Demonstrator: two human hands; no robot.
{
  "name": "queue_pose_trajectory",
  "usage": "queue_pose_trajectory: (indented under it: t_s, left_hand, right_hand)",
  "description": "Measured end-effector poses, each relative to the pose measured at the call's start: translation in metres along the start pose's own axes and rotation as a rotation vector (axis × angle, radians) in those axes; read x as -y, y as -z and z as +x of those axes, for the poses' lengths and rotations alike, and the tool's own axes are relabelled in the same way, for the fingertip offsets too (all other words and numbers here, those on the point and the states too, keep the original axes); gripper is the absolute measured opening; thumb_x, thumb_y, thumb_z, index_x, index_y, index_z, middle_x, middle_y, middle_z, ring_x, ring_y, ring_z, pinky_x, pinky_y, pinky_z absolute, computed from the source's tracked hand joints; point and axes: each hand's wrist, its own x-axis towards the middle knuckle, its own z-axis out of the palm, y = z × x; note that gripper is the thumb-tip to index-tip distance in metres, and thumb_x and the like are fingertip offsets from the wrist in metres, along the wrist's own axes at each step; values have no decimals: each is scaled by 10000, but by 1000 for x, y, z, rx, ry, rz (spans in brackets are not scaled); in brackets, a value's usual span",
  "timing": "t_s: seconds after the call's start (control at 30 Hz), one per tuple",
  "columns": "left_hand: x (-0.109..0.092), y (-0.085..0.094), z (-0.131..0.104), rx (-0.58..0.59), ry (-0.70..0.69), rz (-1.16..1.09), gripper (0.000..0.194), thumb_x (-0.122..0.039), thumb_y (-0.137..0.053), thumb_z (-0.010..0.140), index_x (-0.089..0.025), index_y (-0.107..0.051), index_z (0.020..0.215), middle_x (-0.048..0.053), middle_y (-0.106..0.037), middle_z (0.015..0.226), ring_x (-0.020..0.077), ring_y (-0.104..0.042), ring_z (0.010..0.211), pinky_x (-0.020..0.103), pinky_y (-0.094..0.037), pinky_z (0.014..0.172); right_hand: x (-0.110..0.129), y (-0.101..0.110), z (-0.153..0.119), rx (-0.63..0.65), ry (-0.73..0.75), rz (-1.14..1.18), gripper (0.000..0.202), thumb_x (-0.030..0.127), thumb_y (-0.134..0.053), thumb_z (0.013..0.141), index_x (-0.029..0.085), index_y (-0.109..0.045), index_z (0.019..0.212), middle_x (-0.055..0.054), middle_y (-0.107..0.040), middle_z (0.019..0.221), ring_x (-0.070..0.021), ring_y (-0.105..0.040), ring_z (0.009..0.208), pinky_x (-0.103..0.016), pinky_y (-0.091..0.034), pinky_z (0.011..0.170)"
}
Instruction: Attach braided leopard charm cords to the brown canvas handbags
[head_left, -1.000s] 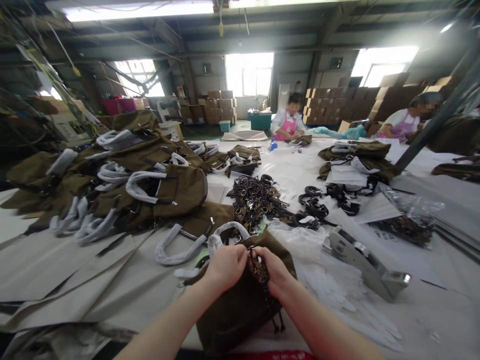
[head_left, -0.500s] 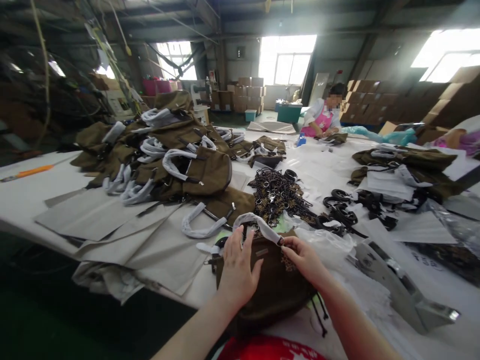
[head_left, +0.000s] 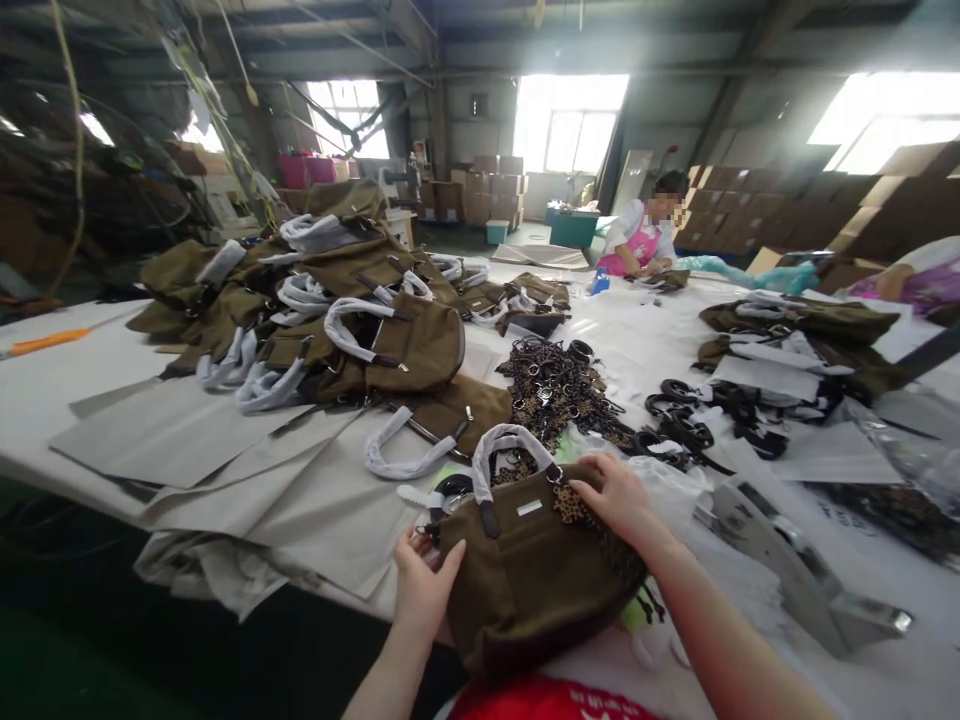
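Note:
An olive-brown handbag [head_left: 536, 580] stands at the table's near edge, its front towards me. Its handle [head_left: 511, 437] is wrapped in white and arches above the top. My left hand [head_left: 426, 580] grips the bag's left side near a metal clasp. At the upper right corner, my right hand [head_left: 616, 500] holds the top edge, thumb in front and fingers behind. A leopard-patterned charm [head_left: 568, 502] hangs beside that thumb, and dark cords dangle at the bag's right side.
More olive bags [head_left: 420, 345] are heaped at left behind grey sheets [head_left: 180, 430]. Patterned charms [head_left: 544, 385] and black straps [head_left: 679, 415] lie beyond the bag. A metal piece [head_left: 802, 560] is at right. A person in a pink apron [head_left: 641, 245] works across the table.
My left hand has moved from the handle down to the bag's left side. My right hand has left the handle ring for the top right corner. The bag's front now faces me more upright.

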Motion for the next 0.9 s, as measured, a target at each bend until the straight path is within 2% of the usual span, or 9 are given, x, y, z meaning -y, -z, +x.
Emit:
queue_pose_trajectory:
  t_s: [0.13, 0.2, 0.3, 0.4, 0.47, 0.57, 0.73, 0.8, 0.9]
  left_hand:
    - [-20, 1, 23, 46, 145, 26, 742, -382, -720, 765, -138, -316, 1337, 230, -547, 1299, 267, -639, 1130, 371, -566, 877]
    - [-31, 1, 39, 117, 192, 38, 698, -430, -710, 766, -110, -393, 1299, 228, -608, 1235, 267, -671, 1054, 348, -570, 800]
    - [-46, -4, 56, 332, 230, 44, 578, -451, -822, 600, -94, -633, 1014, 155, -733, 945, 274, -713, 855, 311, -550, 673]
    - [-57, -13, 60, 507, 234, 52, 461, -456, -837, 522, -93, -701, 772, 116, -737, 732, 257, -694, 663, 294, -500, 564]
    - [-63, -17, 58, 533, 196, 54, 443, -482, -796, 561, -94, -711, 758, 103, -729, 696, 238, -675, 617, 281, -470, 536]
    - [-68, -13, 56, 472, 84, 51, 439, -506, -731, 626, -109, -710, 810, 89, -735, 746, 235, -683, 688, 275, -473, 581]
    - [-80, 9, 59, 297, -89, 68, 416, -526, -705, 685, -153, -647, 860, 96, -732, 850, 260, -694, 834, 300, -512, 677]
    - [-88, 13, 54, 315, -114, 39, 463, -571, -661, 734, -149, -627, 919, 114, -730, 912, 258, -709, 803, 322, -537, 672]
    - [-112, 14, 34, 468, -126, -96, 522, -610, -606, 795, -130, -616, 998, 122, -726, 967, 249, -727, 775, 364, -575, 725]
  right_hand:
    - [4, 13, 11, 62, 20, -174, 403, 369, -679, 774, 162, -645, 1118, -126, -663, 1128, -292, -594, 1105, -421, -441, 989]
    - [15, 13, 15, 76, 83, -189, 367, 349, -671, 791, 165, -648, 1108, -123, -662, 1145, -288, -581, 1133, -411, -428, 1004]
    - [42, 4, 19, 140, 239, -157, 287, 317, -634, 831, 194, -654, 1089, -86, -673, 1126, -246, -596, 1098, -367, -436, 980]
    - [70, -15, 22, 301, 336, -250, 371, 337, -648, 827, 184, -634, 1165, -93, -663, 1178, -250, -584, 1130, -353, -424, 991]
    - [82, -26, 23, 418, 348, -379, 457, 390, -682, 796, 144, -638, 1179, -137, -666, 1177, -291, -585, 1132, -376, -428, 980]
    - [89, -32, 21, 522, 363, -478, 439, 436, -727, 749, 114, -697, 1047, -177, -699, 1054, -334, -620, 1045, -420, -430, 950]
    - [90, -8, 1, 448, 437, -508, 290, 358, -772, 747, 167, -694, 950, -113, -702, 993, -302, -610, 1020, -430, -354, 1000]
    - [91, 5, -12, 362, 482, -481, 178, 313, -765, 775, 190, -678, 869, -64, -704, 928, -259, -621, 952, -397, -365, 946]
    - [93, 24, -34, 217, 574, -381, 94, 215, -704, 836, 203, -635, 772, -5, -685, 822, -190, -621, 829, -357, -353, 886]
